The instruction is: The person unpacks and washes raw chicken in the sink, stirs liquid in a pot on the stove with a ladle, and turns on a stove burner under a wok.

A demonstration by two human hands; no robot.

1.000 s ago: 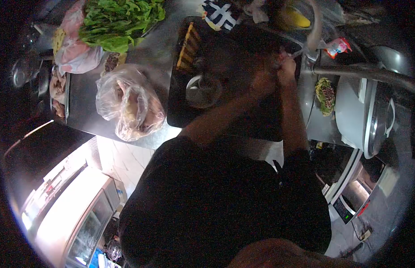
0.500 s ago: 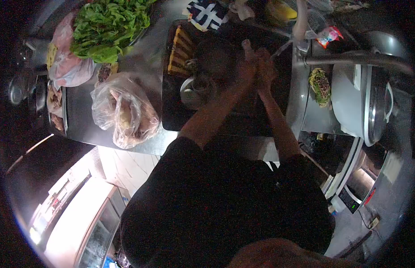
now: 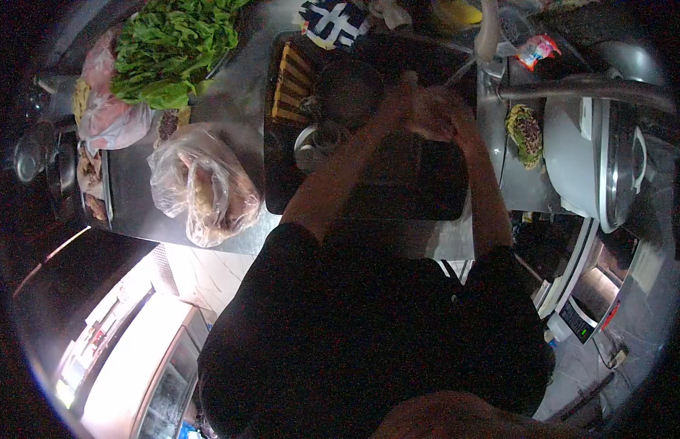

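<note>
Over the dark sink (image 3: 420, 197), both hands are together on a pale, pinkish piece of raw meat (image 3: 430, 121). My left hand (image 3: 403, 101) grips its left side, with the fingers closed and partly lost in the dim light. On the other side, my right hand (image 3: 458, 123) is wrapped around it. Dark shadow hides the exact shape of the piece. Left of my left forearm, a white bowl or cup (image 3: 307, 150) and a round dark pot (image 3: 351, 91) sit in the sink. A yellow slatted rack (image 3: 291, 82) leans along the sink's left side.
A clear plastic bag (image 3: 204, 186) with pale pieces inside lies left of the sink, below leafy greens (image 3: 175, 51) and a pinkish bag (image 3: 109, 102). The faucet (image 3: 490, 44) reaches in from the upper right. A white lidded pot (image 3: 574, 157) stands right, beside a green-brown sponge-like item (image 3: 525, 137).
My hands have moved apart slightly, the right one shifting right and down. The pale piece now shows more between them. The view has shifted slightly.
</note>
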